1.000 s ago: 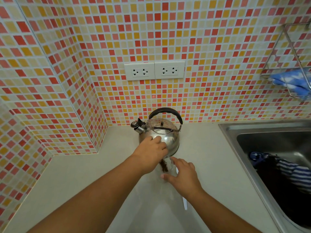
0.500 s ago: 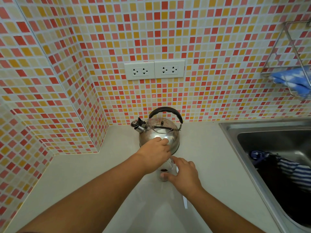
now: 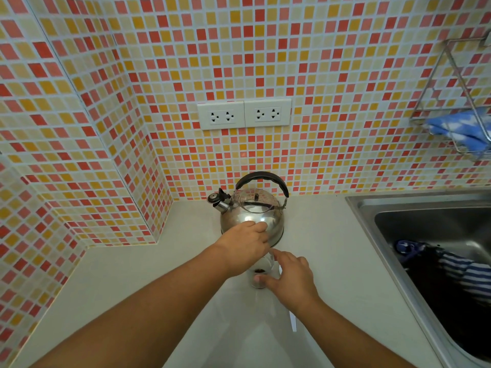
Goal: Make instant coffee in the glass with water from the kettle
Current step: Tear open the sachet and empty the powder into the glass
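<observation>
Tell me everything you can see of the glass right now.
The small clear drinking glass stands upright on the pale countertop, just in front of the shiny steel kettle. Dark brown coffee granules lie at its bottom; no water shows in it. The right hand wraps it from the right, thumb across its front. The left hand is above it and hides much of its rim, so contact there cannot be told.
</observation>
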